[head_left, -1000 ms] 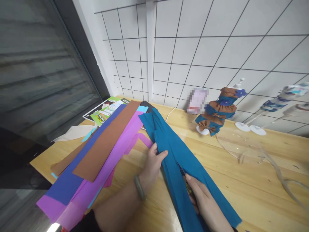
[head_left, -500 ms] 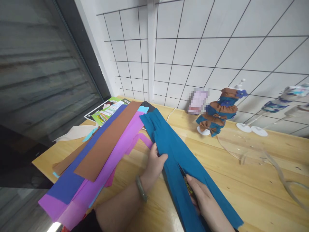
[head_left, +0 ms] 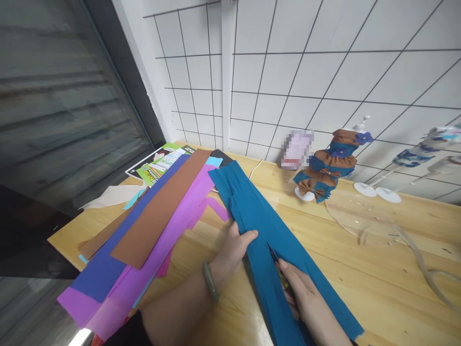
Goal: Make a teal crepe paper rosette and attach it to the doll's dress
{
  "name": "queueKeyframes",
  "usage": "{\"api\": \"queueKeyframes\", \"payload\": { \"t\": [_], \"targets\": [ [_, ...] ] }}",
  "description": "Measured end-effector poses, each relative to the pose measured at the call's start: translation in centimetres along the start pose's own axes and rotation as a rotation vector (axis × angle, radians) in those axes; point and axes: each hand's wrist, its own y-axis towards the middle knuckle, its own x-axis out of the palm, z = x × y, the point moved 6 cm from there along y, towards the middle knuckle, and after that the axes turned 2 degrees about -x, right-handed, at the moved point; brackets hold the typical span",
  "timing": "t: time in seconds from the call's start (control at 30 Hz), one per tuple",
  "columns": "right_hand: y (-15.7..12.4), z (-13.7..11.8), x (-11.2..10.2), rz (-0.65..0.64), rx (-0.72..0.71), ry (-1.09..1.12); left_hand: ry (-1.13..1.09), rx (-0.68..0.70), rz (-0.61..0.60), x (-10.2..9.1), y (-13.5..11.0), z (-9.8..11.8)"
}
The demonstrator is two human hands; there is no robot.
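A long strip of teal crepe paper (head_left: pixel 264 211) lies slantwise across the table in front of me, wrinkled along its length. My left hand (head_left: pixel 234 247) pinches its left edge, thumb on top and the other fingers mostly hidden beneath. In my right hand (head_left: pixel 308 295) is a pair of scissors (head_left: pixel 275 259) with dark blades and a partly yellow handle. Their blades are at the middle of the strip, pointing up and away from me. Below them the paper parts into two sides around my right hand. The fingers inside the handles are partly hidden.
To the left lie overlapping brown (head_left: pixel 163 206), blue (head_left: pixel 104 271) and purple crepe paper (head_left: pixel 180 206) sheets, beside printed packaging (head_left: pixel 158 166). Toward the wall stand a decorated dress form (head_left: pixel 326 163) and white stands (head_left: pixel 365 189). A clear round sheet (head_left: pixel 360 218) and ribbon (head_left: pixel 419 259) lie right.
My left thumb has slid slightly right, farther over the teal paper. The scissors and my right hand have barely shifted. The view has tilted a little.
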Motion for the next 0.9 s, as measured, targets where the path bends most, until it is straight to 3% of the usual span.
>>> {"api": "queueKeyframes", "payload": {
  "t": [0.2, 0.37, 0.57, 0.9],
  "targets": [
    [0.0, 0.3, -0.7, 0.084, 0.025, -0.033, 0.068, -0.071, -0.049, 0.5, -0.4, -0.7],
    [-0.1, -0.7, -2.1, 0.213, -0.070, -0.115, 0.098, -0.100, -0.160, 1.3, -0.5, -1.0],
    [-0.1, -1.0, -2.6, 0.202, -0.092, -0.145, 0.087, -0.113, -0.248, 1.8, -0.8, -1.3],
    [0.3, -0.6, -3.0, 0.198, -0.098, -0.128, 0.091, -0.125, -0.249, 2.0, -1.1, -1.2]
  ]
}}
